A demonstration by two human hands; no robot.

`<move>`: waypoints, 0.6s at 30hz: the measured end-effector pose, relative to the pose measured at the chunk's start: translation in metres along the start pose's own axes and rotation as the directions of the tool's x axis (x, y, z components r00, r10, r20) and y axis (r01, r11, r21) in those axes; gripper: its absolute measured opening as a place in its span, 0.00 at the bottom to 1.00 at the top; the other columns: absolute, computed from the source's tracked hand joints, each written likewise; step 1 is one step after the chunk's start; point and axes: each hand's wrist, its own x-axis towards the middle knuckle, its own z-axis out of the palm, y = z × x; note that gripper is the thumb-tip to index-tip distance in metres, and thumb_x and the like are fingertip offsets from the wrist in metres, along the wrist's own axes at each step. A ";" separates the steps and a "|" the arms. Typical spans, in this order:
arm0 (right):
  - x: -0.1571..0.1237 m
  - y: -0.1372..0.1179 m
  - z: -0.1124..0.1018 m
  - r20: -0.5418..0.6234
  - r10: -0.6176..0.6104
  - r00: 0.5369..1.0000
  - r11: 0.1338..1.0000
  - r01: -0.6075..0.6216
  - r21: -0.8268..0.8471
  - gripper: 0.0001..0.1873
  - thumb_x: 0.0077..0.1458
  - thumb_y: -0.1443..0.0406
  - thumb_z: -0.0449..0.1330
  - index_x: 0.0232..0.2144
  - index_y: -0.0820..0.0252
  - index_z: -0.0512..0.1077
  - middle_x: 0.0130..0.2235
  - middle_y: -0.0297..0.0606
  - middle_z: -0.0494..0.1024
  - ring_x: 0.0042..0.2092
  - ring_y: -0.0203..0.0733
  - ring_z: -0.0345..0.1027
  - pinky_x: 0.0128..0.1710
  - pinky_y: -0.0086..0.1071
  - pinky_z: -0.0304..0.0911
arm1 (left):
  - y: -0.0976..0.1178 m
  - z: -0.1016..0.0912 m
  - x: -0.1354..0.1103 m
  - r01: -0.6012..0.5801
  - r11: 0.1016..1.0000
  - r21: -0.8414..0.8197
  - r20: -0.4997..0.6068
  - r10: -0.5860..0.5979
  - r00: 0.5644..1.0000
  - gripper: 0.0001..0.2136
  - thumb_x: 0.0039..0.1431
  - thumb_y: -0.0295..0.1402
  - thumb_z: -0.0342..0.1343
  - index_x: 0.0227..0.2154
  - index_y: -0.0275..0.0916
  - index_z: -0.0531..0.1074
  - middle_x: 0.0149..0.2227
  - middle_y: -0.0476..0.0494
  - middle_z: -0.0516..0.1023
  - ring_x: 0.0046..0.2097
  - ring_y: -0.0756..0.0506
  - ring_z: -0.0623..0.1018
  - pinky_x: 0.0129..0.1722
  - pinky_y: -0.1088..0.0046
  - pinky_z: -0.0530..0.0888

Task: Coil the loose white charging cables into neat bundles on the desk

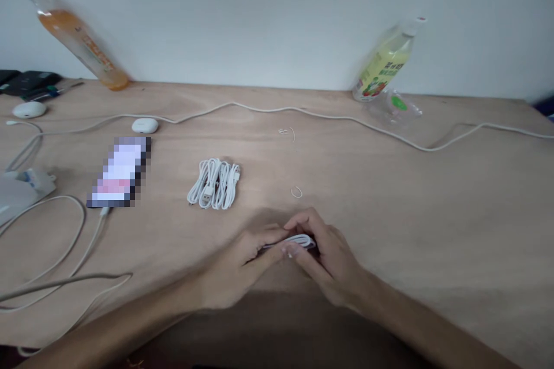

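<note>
A coiled white cable (302, 240) is held between my two hands, close above the table's near edge. My left hand (242, 265) grips it from the left, thumb and fingers closed around part of the coil. From the right, my right hand (335, 259) pinches the same coil, its thumb meeting the left thumb at the front. Much of the coil is hidden inside the fingers. Beyond my left hand lie bundled white USB cables (215, 183), side by side. A small curled white tie (296, 192) rests just past my fingertips, and short white tie pieces (287, 132) lie farther back.
A phone (120, 172) with a charging cable lies at the left, near two white cases, one an oval case (145, 125). A long white cord (268, 109) crosses the table. An orange drink bottle (84, 49) and a yellow bottle (385, 63) stand by the wall.
</note>
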 end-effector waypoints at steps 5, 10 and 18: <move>-0.004 0.004 0.010 -0.117 -0.052 0.992 0.982 0.029 -0.188 0.06 0.77 0.61 0.53 0.44 0.53 0.68 0.34 0.35 0.82 0.30 0.39 0.74 0.32 0.33 0.65 | -0.002 0.005 -0.001 0.097 0.993 -0.061 -0.044 -0.099 0.994 0.24 0.79 0.52 0.46 0.30 0.42 0.68 0.31 0.50 0.66 0.35 0.46 0.66 0.38 0.68 0.66; -0.003 0.001 0.009 -0.169 -0.046 0.985 0.975 0.008 -0.220 0.11 0.78 0.65 0.50 0.38 0.53 0.66 0.29 0.30 0.79 0.25 0.37 0.70 0.29 0.31 0.61 | -0.007 0.004 -0.001 0.194 0.973 -0.127 -0.006 -0.196 0.981 0.26 0.77 0.58 0.45 0.33 0.41 0.67 0.29 0.53 0.63 0.30 0.49 0.60 0.30 0.69 0.61; -0.003 -0.005 0.009 -0.181 -0.269 0.946 0.874 0.161 -0.458 0.11 0.78 0.62 0.51 0.44 0.55 0.71 0.33 0.36 0.82 0.29 0.40 0.75 0.31 0.33 0.65 | -0.018 0.017 -0.002 0.149 0.983 -0.106 -0.241 -0.171 0.955 0.25 0.75 0.59 0.49 0.36 0.42 0.70 0.31 0.51 0.64 0.35 0.46 0.66 0.32 0.69 0.66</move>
